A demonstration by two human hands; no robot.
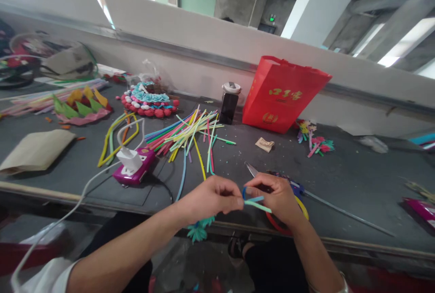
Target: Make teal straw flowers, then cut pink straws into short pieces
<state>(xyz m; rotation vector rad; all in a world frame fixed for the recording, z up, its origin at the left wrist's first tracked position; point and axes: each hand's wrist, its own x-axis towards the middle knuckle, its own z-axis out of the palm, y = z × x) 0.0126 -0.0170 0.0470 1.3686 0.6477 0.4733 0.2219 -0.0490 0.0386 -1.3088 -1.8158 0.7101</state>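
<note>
My left hand (217, 200) is closed in a pinch on thin strips that look like pipe cleaners; a pale green pipe cleaner (260, 206) sticks out to the right from its fingertips. A teal flower-like piece (200, 229) hangs under this hand, past the table edge. Close beside it, my right hand (278, 197) is closed, its thumb and finger pinching a bent blue pipe cleaner (244, 192). Scissors (252, 170) lie partly under my right hand, which hides their middle. Ahead of my hands spreads a loose pile of colored pipe cleaners (190, 132).
Behind stand a red paper bag (282, 98), a phone (229, 108) and a cup (232, 88). A purple power strip (134, 173) trails a white cable at left. Beaded headpieces (149, 102) lie beyond it. A grey rod (350, 214) and small flowers (321, 144) lie right.
</note>
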